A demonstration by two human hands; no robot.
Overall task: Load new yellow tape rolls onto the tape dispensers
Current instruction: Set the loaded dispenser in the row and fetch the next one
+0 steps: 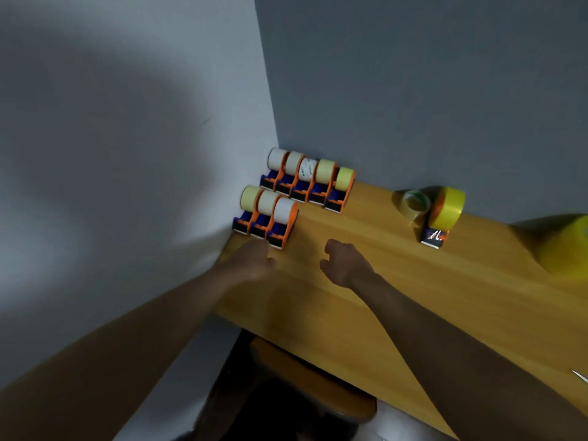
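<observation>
Hovering over the wooden table [397, 300], the left hand [254, 261] and right hand [345, 262] are seen loosely curled, nothing held. Loaded tape dispensers [273, 222] are ranked at eleven o'clock; a yellow-rolled dispenser [440, 218] is set at two o'clock.

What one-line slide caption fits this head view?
Both hands hover empty over a wooden table near two rows of loaded tape dispensers.

A wooden table [397, 297] meets two grey walls [413, 90], with a wooden stool [305, 380] tucked below its edge.
</observation>
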